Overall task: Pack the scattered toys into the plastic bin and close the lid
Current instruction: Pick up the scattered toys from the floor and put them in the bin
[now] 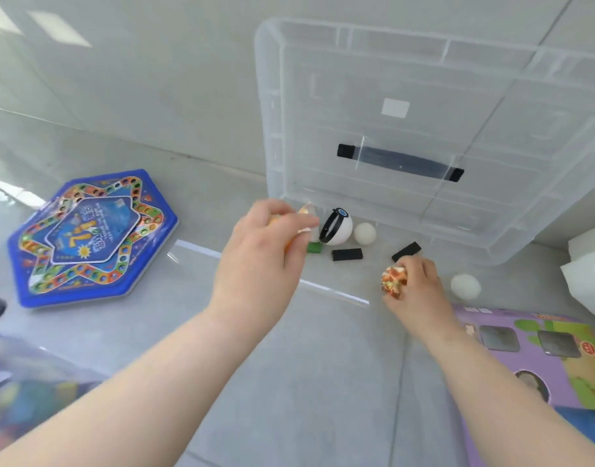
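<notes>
I take this for a room in a home: glossy pale grey floor tiles (306, 365) running up to a pale wall (154, 79), with a blue hexagonal board game (90, 237) and a purple cardboard toy box (525, 335) lying about (children's things, all down on the floor).

one head-worn wide-angle view looks forward and down, close over both forearms, at the floor (127, 106).

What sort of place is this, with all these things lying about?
Probably a home or playroom floor: pale glossy tiles, a blue hexagonal board game, a purple toy box and a clear plastic lid propped behind.
</notes>
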`<state>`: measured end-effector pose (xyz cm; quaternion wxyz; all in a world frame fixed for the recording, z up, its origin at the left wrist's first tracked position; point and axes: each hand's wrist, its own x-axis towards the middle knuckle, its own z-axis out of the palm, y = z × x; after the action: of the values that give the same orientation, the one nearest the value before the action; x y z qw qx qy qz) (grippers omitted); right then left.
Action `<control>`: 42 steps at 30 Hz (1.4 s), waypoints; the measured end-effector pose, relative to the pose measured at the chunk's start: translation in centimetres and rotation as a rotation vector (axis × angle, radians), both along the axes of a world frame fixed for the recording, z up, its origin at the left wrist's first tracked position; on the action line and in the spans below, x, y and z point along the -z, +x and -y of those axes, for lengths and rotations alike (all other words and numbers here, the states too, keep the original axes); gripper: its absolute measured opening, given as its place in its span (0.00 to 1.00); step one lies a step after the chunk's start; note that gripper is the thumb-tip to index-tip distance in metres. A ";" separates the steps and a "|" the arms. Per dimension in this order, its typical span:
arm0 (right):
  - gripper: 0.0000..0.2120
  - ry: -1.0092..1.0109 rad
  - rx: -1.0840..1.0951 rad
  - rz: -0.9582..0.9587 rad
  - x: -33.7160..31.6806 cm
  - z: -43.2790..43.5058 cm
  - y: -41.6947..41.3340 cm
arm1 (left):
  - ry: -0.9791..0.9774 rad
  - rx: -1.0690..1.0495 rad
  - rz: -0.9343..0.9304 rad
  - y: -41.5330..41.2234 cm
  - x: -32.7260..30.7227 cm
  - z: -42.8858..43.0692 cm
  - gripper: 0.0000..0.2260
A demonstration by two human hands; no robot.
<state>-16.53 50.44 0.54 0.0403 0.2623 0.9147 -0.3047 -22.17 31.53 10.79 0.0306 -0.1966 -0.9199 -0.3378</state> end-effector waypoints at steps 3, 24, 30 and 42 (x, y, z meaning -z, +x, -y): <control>0.22 -0.164 -0.071 -0.141 -3.1 4.0 -1.2 | -0.007 -0.007 -0.048 -1.2 -3.4 4.8 0.17; 0.22 -0.096 -1.097 -0.557 -14.2 37.9 -4.8 | -0.277 -0.772 0.394 7.2 0.9 39.3 0.21; 0.27 0.213 -1.118 -0.635 -12.9 38.4 -4.7 | -0.278 -0.750 0.355 7.0 2.0 39.9 0.20; 0.20 0.298 -0.712 -0.358 -6.8 17.3 -3.8 | 0.169 -0.225 0.008 2.3 -7.4 26.6 0.11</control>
<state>-20.30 33.10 7.36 -0.0547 -0.1240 0.9748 -0.1771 -19.92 4.90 18.15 0.0811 -0.0875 -0.9045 -0.4095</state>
